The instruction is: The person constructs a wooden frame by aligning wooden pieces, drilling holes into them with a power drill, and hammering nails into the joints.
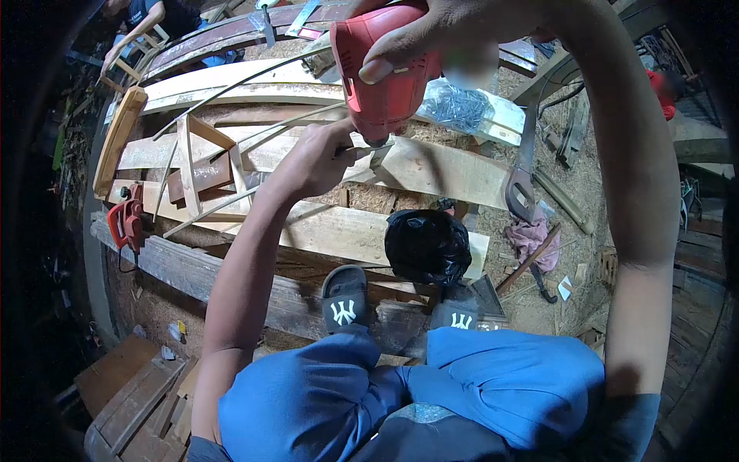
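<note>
My right hand (454, 35) comes in from above and is closed around a red power drill (389, 85), which points down with its dark chuck (376, 142) at the bottom. Just left of the chuck is my left hand (317, 160), its fingers curled and pinched together. What those fingers hold is too small and partly hidden to name. A pale wooden board (462, 173) lies below the drill. Beside the drill rests a clear plastic bag of nails (454, 108).
A handsaw (523, 181) lies at right near a pink cloth (533, 240). A black plastic bag (427, 248) sits before my feet. Left are a small wooden frame (185, 165) and a red corded power tool (127, 219). Another person's arm (138, 31) shows at upper left.
</note>
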The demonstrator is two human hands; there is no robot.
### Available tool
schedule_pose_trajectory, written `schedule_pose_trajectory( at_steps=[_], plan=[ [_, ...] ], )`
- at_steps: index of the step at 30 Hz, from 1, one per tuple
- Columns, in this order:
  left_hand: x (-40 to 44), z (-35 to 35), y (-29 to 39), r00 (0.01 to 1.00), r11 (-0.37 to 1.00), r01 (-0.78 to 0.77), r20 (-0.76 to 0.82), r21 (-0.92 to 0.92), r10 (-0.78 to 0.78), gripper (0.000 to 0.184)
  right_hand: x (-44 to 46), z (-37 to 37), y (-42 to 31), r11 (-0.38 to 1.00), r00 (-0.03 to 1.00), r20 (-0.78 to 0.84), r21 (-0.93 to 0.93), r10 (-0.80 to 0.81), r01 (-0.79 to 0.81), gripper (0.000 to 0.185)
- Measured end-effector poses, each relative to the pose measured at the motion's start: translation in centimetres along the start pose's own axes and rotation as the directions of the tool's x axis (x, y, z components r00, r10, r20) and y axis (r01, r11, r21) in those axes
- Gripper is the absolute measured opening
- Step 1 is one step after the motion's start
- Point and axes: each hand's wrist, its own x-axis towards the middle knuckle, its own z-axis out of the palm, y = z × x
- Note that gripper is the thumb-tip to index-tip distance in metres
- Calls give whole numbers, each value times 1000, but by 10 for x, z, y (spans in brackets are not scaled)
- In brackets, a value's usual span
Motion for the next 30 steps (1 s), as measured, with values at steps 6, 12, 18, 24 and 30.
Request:
schedule_pose_trajectory(
  at_steps=[6,12,18,24,30],
  plan=[
    [1,4,-7,998,998,-62,-19,-32,61,38,9,17,-18,955,947,-202,-109,249,-274,63],
    [2,4,-8,998,998,-65,-17,-4,65,40,-2,13,-7,999,997,-70,-37,15,-18,65],
    [1,2,-1,1000,999,-10,1,-49,10,40,0,17,-13,990,991,-103,-104,81,-91,61],
    [2,5,-8,997,995,-76,-22,-64,75,40,5,17,-11,988,986,-123,-90,115,-127,54],
    [2,3,-5,1000,999,-21,0,-24,21,36,0,24,-1,958,959,-259,-285,-115,38,55]
  ],
)
